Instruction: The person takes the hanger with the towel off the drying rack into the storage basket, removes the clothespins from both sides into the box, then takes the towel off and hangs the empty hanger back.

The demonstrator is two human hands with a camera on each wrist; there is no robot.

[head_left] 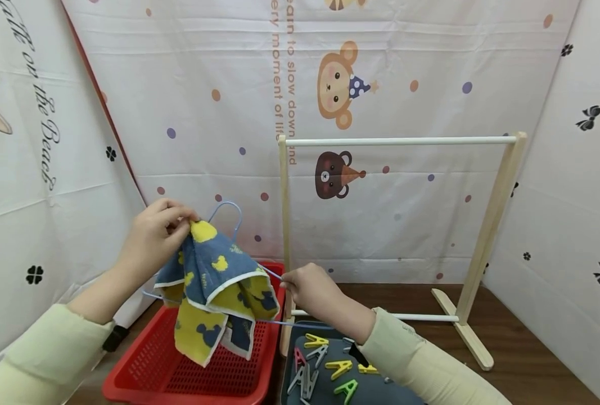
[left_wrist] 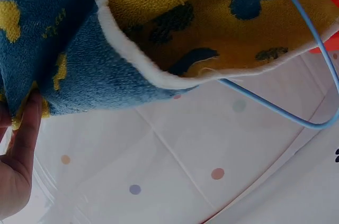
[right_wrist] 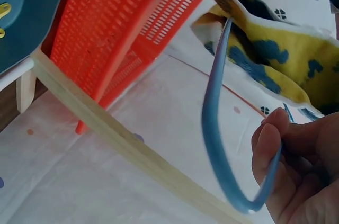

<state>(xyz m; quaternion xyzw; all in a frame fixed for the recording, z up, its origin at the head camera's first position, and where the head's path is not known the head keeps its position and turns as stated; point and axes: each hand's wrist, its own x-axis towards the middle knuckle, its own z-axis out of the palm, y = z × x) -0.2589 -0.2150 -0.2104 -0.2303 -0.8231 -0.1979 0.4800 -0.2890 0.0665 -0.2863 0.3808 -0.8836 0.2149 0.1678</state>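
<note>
My left hand (head_left: 157, 232) pinches a blue and yellow towel (head_left: 219, 264) with white edging near its top. The towel hangs in folds over a blue wire hanger (head_left: 300, 324), whose hook curves up behind it. At the hanger's right shoulder, my right hand (head_left: 316, 293) grips the wire between thumb and fingers. In the right wrist view the hanger's bent end (right_wrist: 212, 123) leads into that hand. The left wrist view has the towel's folded edge (left_wrist: 127, 49) and the hanger's other end (left_wrist: 296, 121) sticking out past it. The cloth hides the hanger's middle.
Below the towel stands a red perforated basket (head_left: 143, 360). To its right, a dark grey tray (head_left: 370, 391) holds several coloured clothes pegs (head_left: 339, 368). A wooden rack with a white top rail (head_left: 401, 141) stands behind the tray on the brown table (head_left: 527, 360).
</note>
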